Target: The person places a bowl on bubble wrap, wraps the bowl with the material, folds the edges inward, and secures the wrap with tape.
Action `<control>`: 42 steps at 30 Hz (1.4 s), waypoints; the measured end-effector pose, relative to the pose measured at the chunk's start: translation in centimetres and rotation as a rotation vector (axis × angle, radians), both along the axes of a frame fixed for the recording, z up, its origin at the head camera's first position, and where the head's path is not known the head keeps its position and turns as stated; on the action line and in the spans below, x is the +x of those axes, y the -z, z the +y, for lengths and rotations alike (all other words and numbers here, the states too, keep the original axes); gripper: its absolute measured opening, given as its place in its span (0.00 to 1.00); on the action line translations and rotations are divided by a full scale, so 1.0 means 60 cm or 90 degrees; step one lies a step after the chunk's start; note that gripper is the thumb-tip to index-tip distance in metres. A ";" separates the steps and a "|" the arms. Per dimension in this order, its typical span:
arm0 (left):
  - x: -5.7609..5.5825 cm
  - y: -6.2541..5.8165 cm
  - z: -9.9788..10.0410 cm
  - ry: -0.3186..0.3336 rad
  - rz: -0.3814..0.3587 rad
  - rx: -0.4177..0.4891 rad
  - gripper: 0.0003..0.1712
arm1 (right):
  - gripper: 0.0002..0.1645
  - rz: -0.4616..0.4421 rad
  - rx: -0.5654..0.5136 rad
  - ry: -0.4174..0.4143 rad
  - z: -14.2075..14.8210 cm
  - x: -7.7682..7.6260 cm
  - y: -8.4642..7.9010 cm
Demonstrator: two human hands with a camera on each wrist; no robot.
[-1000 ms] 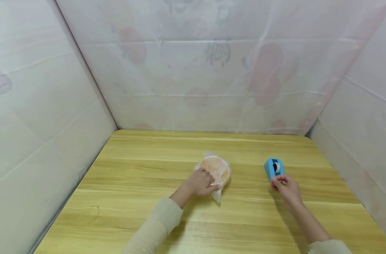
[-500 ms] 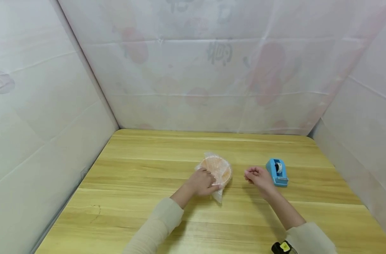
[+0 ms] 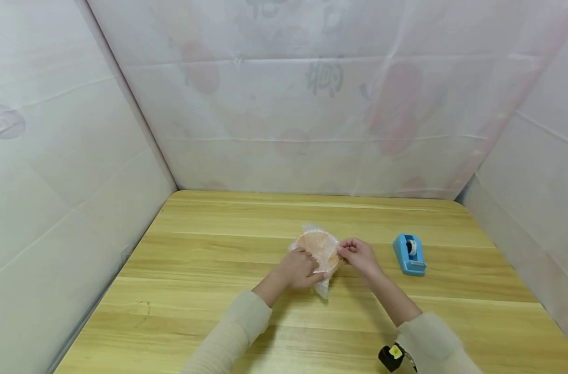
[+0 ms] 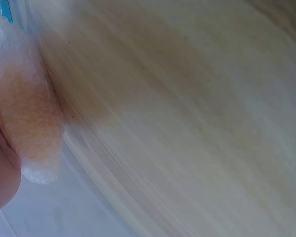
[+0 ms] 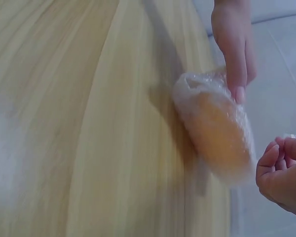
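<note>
A round orange item, bowl-like in outline, lies on the table inside bubble wrap point(image 3: 317, 242). My left hand point(image 3: 295, 269) presses on the near left part of the wrap, its thumb laid straight along the folded end. At the right rim of the bundle, my right hand point(image 3: 359, 255) pinches a short piece of clear tape point(image 5: 290, 136) between thumb and fingertips; whether the tape touches the wrap cannot be made out. The blue tape dispenser point(image 3: 409, 254) stands to the right of the right hand, its roll facing up.
The wooden table point(image 3: 195, 249) extends around the bundle, with white printed sheets point(image 3: 265, 114) hung behind it and along both sides. A small black device with a yellow label point(image 3: 391, 357) is at the right sleeve's cuff.
My right hand has left the tape dispenser and moved left to the bubble-wrapped bundle, carrying the piece of tape. The left hand has stayed on the wrap.
</note>
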State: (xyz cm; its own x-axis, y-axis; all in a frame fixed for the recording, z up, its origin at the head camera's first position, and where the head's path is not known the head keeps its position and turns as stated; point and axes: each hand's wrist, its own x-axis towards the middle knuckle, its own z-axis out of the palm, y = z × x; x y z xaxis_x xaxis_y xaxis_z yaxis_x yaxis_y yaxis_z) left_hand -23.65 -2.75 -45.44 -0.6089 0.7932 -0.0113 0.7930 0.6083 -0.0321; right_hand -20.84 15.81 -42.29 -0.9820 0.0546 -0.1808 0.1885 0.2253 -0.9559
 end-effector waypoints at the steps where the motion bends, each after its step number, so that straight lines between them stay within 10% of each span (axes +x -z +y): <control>1: 0.000 0.000 0.000 -0.001 -0.001 0.000 0.29 | 0.09 0.002 -0.001 -0.003 -0.004 -0.002 0.000; 16: 0.002 0.000 0.002 0.005 0.002 0.003 0.29 | 0.03 0.019 0.063 0.009 -0.060 -0.041 0.013; 30: 0.004 0.001 0.005 0.001 0.008 0.021 0.28 | 0.18 0.061 0.370 -0.023 -0.089 -0.058 0.032; 42: 0.010 0.000 0.009 0.014 0.046 0.024 0.27 | 0.14 0.055 0.474 -0.002 -0.105 -0.056 0.036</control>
